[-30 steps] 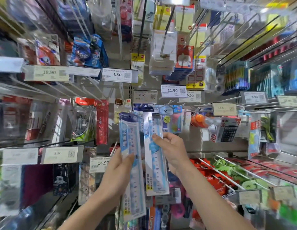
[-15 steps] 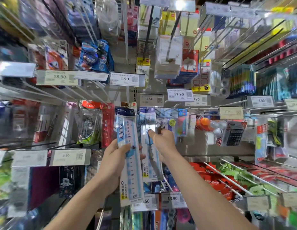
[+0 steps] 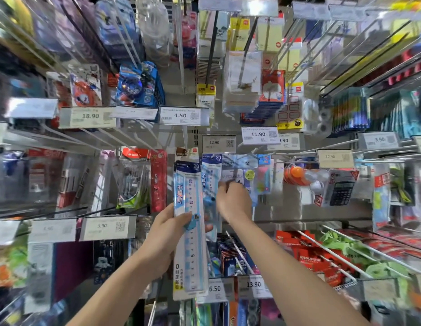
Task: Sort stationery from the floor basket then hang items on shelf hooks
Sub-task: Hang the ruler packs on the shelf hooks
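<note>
My left hand (image 3: 161, 241) grips a packaged blue 20 cm ruler (image 3: 189, 231) upright in front of the shelf wall, thumb across its middle. Just to its right, my right hand (image 3: 234, 203) pinches a second packaged blue ruler (image 3: 210, 182), whose top sits up at a shelf hook (image 3: 252, 152) under the 12.90 tag. The right hand's fingers hide the middle of that pack. The floor basket is out of view.
Hooks with hanging stationery fill the wall: a red ruler pack (image 3: 157, 180) at left, a calculator (image 3: 341, 189) at right, sticky notes (image 3: 268, 34) above. Price tags such as 4.50 (image 3: 181, 116) and 13.90 (image 3: 253, 284) stick out toward me. Long bare hooks (image 3: 327, 252) project at lower right.
Both hands have risen toward the shelf. My right hand carried its ruler pack up and away to the hook row; the left ruler also moved upward.
</note>
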The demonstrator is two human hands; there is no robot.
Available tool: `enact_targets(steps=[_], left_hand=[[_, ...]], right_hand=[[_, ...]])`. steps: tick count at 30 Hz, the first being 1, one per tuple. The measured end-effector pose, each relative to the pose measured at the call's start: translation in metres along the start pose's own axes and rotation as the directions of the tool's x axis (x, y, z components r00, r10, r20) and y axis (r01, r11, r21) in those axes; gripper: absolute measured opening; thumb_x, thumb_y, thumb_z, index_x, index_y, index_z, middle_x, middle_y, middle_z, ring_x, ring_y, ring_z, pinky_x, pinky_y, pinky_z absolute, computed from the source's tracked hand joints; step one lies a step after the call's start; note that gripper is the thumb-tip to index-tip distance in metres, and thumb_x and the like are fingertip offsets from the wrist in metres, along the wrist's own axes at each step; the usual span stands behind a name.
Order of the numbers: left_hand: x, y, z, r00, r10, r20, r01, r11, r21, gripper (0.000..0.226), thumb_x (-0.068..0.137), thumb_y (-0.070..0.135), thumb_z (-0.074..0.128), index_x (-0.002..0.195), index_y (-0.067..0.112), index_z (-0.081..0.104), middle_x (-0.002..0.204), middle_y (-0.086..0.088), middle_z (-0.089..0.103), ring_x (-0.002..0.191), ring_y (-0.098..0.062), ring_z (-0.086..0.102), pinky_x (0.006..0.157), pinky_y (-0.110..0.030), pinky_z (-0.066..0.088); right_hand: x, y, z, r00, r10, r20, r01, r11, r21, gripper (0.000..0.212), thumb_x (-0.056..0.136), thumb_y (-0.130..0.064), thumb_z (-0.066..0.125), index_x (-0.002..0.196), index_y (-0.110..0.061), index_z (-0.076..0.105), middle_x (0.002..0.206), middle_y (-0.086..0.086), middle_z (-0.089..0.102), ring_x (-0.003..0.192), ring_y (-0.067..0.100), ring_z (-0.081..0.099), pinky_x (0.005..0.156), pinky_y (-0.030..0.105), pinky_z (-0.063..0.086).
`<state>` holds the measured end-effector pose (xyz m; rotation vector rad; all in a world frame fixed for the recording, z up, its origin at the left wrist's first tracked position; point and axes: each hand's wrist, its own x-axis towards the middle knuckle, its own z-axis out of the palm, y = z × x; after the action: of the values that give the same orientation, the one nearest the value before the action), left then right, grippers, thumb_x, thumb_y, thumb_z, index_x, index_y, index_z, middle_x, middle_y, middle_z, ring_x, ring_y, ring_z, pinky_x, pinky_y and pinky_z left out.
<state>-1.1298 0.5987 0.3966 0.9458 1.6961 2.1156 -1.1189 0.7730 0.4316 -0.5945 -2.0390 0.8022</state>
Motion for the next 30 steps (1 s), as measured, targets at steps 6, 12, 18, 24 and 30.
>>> enact_targets(steps=[6,12,18,24,30], left_hand=[[-0.006,0.001,0.003,0.997,0.066,0.045,-0.067,0.997,0.039,0.033,0.103,0.0,0.035,0.118,0.013,0.061,0.097,-0.033,0.07,0.085,-0.043,0.074,0.06,-0.041,0.059],[-0.008,0.003,-0.002,0.995,0.05,0.089,-0.053,0.998,0.03,0.035,0.1,-0.002,0.034,0.118,0.009,0.061,0.088,-0.024,0.072,0.072,-0.041,0.07,0.058,-0.04,0.058],[-0.006,0.001,-0.002,0.992,0.074,0.098,-0.082,0.994,0.078,0.026,0.107,0.01,0.042,0.121,0.014,0.063,0.09,-0.016,0.075,0.079,-0.031,0.07,0.069,-0.038,0.059],[-0.007,-0.001,-0.004,0.991,0.072,0.115,-0.075,0.997,0.016,0.024,0.108,0.013,0.041,0.124,0.01,0.059,0.09,-0.023,0.073,0.074,-0.04,0.07,0.069,-0.046,0.058],[-0.006,-0.003,-0.005,0.99,0.065,0.123,-0.063,0.998,-0.019,0.024,0.108,0.012,0.039,0.124,0.007,0.056,0.099,-0.035,0.069,0.076,-0.043,0.069,0.063,-0.043,0.058]], right_hand=[[-0.009,-0.023,-0.005,0.97,-0.157,0.188,0.014,0.804,0.595,0.06,0.081,-0.06,0.062,0.084,0.0,0.057,0.083,0.026,0.056,0.078,0.032,0.057,0.074,0.045,0.047],[-0.012,-0.02,-0.014,0.967,-0.159,0.201,-0.015,0.747,0.665,0.037,0.1,-0.021,0.063,0.064,-0.02,0.056,0.078,0.013,0.057,0.076,0.024,0.061,0.066,0.037,0.048],[-0.018,-0.026,-0.021,0.983,-0.112,0.145,-0.01,0.759,0.651,0.04,0.103,-0.025,0.06,0.091,0.013,0.061,0.085,0.025,0.073,0.066,0.016,0.073,0.056,0.032,0.059],[-0.019,-0.027,-0.018,0.984,-0.113,0.138,-0.006,0.752,0.659,0.042,0.102,-0.024,0.062,0.09,0.016,0.06,0.091,0.027,0.073,0.073,0.02,0.073,0.061,0.035,0.06],[-0.018,-0.023,-0.019,0.98,-0.125,0.157,-0.009,0.755,0.656,0.043,0.101,-0.026,0.063,0.089,0.015,0.061,0.092,0.028,0.073,0.07,0.016,0.073,0.052,0.022,0.052]])
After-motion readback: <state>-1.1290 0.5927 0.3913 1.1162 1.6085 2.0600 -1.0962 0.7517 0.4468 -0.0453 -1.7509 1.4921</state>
